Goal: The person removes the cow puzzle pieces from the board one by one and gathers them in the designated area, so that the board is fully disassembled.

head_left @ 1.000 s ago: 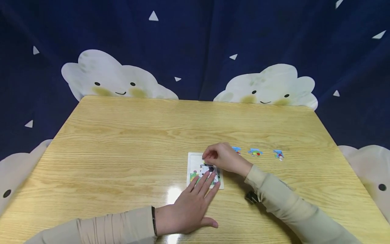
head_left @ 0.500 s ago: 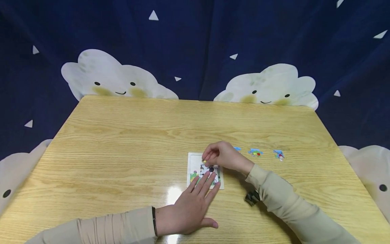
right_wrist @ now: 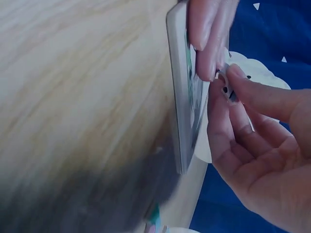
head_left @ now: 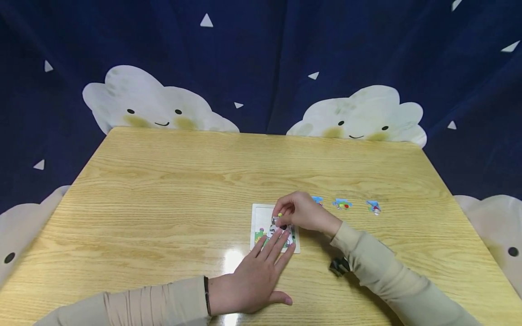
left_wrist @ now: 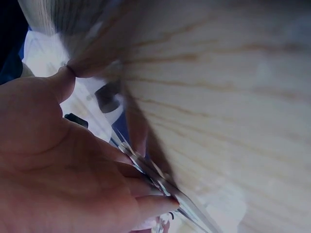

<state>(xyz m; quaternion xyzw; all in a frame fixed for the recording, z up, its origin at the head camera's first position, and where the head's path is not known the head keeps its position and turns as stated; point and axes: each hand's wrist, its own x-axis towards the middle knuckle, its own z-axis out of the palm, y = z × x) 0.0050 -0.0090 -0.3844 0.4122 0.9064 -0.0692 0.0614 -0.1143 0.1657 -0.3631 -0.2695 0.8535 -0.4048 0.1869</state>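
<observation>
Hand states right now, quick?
Left hand: open, touching the puzzle board.
Right hand: closed, holding a small puzzle piece in a pinch.

You can pass over the table (head_left: 171,199) left of the puzzle tray (head_left: 253,222); your left hand (head_left: 258,275) blocks its near edge, your right hand (head_left: 302,210) its far right corner, loose pieces (head_left: 341,203) lying farther right.
</observation>
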